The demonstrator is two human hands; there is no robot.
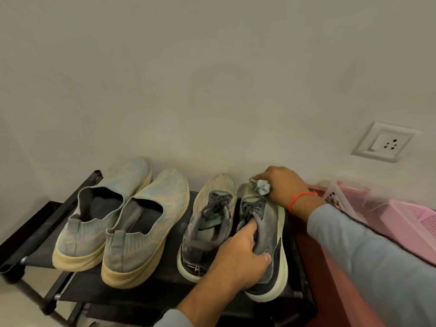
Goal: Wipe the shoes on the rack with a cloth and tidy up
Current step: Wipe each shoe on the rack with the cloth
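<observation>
- Four shoes stand side by side on the top shelf of the black rack [47, 234], all with toes toward the wall at the rack's back edge and heels toward its front edge, so each long axis runs front to back.
- Two are grey-blue slip-ons: the left slip-on [103, 208] sits nearest the rack's left edge, and the right slip-on [146, 225] lies just beside it, its heel closer to the front edge.
- Two are grey laced trainers: the left trainer [207, 220] stands about mid-shelf, and the right trainer [266, 237] is at the rack's right edge, touching or nearly touching its partner.
- The left hand [238, 258] has its grip closed on the right trainer at the collar: fingers are tucked inside the opening below the laces, while the thumb presses on the outer side near the heel.
- The right hand [283, 185] has its grip closed round a bunched pale cloth [262, 185], held against the toe of the same trainer near the back edge. An orange band [299, 197] circles that wrist, above a grey-blue sleeve [368, 251].
- Beyond the rack's right edge stands a dark red surface with a pink basket [412, 223] and some clear plastic on it; the right forearm crosses in front of them.
- A white wall socket [387, 142] is set in the wall above the basket.
</observation>
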